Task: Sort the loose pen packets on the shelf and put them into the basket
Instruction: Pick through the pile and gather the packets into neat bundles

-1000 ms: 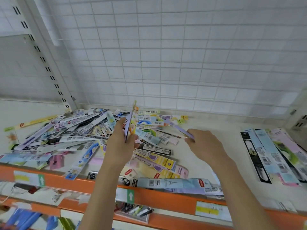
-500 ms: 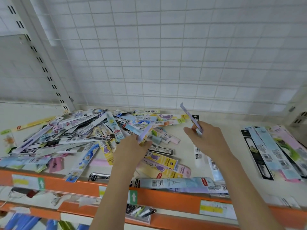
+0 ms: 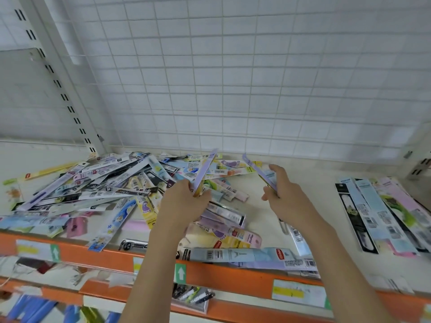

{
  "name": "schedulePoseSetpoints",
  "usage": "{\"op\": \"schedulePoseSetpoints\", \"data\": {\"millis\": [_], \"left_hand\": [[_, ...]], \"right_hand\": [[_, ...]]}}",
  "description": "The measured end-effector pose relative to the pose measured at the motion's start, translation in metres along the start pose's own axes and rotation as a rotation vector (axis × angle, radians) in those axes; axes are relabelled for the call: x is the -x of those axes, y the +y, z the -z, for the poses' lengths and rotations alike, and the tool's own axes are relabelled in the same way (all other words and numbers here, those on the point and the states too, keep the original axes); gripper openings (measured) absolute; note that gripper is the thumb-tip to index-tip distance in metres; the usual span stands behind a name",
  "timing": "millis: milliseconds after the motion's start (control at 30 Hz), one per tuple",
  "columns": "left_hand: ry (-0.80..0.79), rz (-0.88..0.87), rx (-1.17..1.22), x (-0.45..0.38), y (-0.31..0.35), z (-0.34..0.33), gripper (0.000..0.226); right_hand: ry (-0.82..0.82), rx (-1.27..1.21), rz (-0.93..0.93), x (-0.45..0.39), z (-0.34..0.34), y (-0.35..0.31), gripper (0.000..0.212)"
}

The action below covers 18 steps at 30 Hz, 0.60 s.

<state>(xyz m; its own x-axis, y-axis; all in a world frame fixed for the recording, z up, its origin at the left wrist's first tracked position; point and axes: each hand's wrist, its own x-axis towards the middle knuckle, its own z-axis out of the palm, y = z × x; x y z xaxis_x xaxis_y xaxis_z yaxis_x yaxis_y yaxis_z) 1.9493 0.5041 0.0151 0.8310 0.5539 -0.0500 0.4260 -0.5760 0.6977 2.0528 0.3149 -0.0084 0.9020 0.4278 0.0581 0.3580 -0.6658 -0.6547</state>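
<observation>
Both hands have come up from the heap since half a second ago, each now lifting one purple packet.

The left hand [image 3: 184, 201] pinches a purple packet [image 3: 205, 171] by its lower end, tilted upward; the right hand [image 3: 283, 194] grips a second purple packet [image 3: 258, 170] the same way; the big heap [image 3: 98, 190] on the shelf [image 3: 303, 180] looks mostly unsorted, only a small sorted row [image 3: 382, 210] lies at right; no basket is in view; bare shelf between heap and row gives room; the orange front edge [image 3: 221, 273] is near, some packets overhang it.
</observation>
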Motion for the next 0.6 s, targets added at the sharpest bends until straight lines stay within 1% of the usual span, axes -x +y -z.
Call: {"op": "schedulePoseSetpoints", "data": {"millis": [67, 133, 167, 233, 267, 300, 333, 433, 600], "left_hand": [[-0.017, -0.014, 0.083, 0.004, 0.002, 0.003, 0.017], [-0.019, -0.044, 0.162, 0.006, 0.005, 0.007, 0.006], [-0.029, -0.059, 0.199, 0.006, 0.005, 0.008, 0.018], [-0.065, -0.066, 0.271, 0.007, 0.006, 0.012, 0.051], [-0.071, -0.063, 0.298, 0.009, 0.005, 0.014, 0.061], [-0.077, -0.064, 0.316, 0.008, 0.004, 0.016, 0.063], [-0.071, -0.070, 0.317, 0.008, 0.002, 0.018, 0.058], [-0.031, -0.083, 0.298, 0.005, -0.007, 0.021, 0.029], [-0.009, -0.082, 0.297, 0.001, -0.019, 0.024, 0.014]], "right_hand": [[-0.009, 0.015, -0.017, -0.001, -0.001, 0.000, 0.049], [-0.018, 0.055, -0.030, -0.002, -0.003, -0.001, 0.043], [-0.020, 0.080, -0.032, -0.003, -0.003, -0.002, 0.035], [-0.016, 0.102, -0.026, -0.005, -0.004, -0.005, 0.023], [-0.015, 0.095, -0.021, -0.006, -0.005, -0.006, 0.022], [-0.014, 0.081, -0.019, -0.006, -0.005, -0.009, 0.023], [-0.007, 0.064, -0.012, -0.007, -0.006, -0.011, 0.023], [0.004, 0.051, 0.012, -0.006, -0.008, -0.020, 0.026], [-0.029, 0.089, 0.008, -0.005, -0.016, -0.030, 0.026]]}}
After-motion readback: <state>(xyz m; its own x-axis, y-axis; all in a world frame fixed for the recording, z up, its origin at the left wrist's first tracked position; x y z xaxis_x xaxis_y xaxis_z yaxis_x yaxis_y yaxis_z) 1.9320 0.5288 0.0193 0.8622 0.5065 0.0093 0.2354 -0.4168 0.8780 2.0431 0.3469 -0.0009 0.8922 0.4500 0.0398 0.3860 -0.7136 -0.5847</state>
